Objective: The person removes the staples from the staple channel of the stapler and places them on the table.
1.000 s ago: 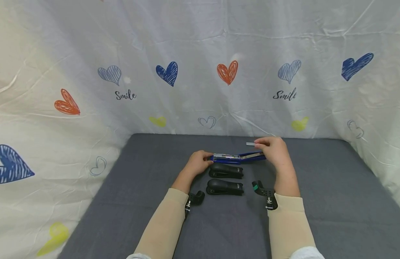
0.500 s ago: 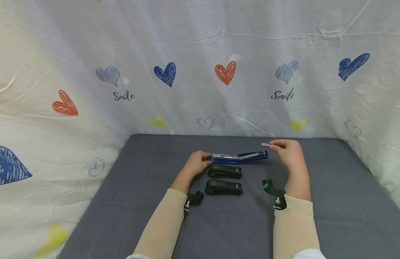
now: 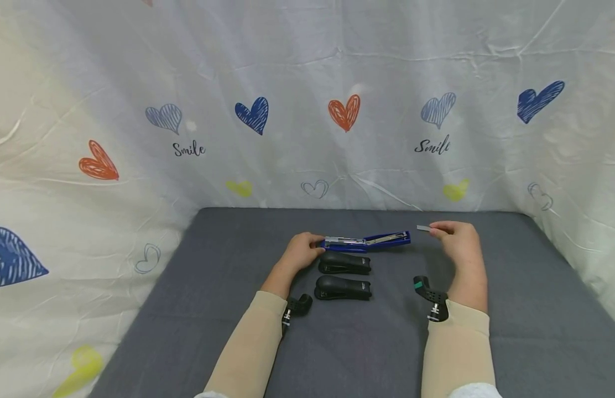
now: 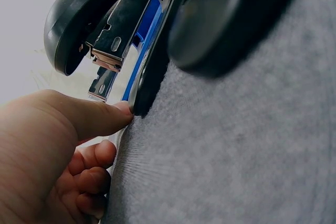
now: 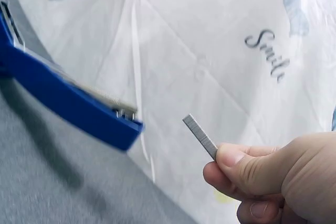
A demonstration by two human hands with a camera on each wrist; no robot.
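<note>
Nearest the person, two tan sleeves (image 3: 248,345) lie over the grey surface (image 3: 362,342), with a camera mount strapped at each wrist.

Beyond these, ahead and between the forearms, two black staplers lie one behind the other. The nearer black stapler (image 3: 343,288) is to the right of the left wrist; the farther black stapler (image 3: 344,262) is just to the right of the left hand (image 3: 300,251). Neither is held.

The blue stapler (image 3: 362,247) lies just beyond both, hinged apart, its left end pinched between the left thumb and fingers. Its long axis runs across, from the left hand toward the right hand (image 3: 462,243), the right-hand part angled slightly away.

The right hand pinches a thin grey strip of staples (image 5: 200,136) between thumb and forefinger, most of its length protruding. Governing relation: the strip's free end points left, nearly in line with the stapler's long axis, toward its right end and slightly beyond it. Strip and stapler are apart; of the two hands, the right is nearer that end.

Farthest, past both hands, hangs a white curtain (image 3: 382,160) printed with hearts and lettering.
</note>
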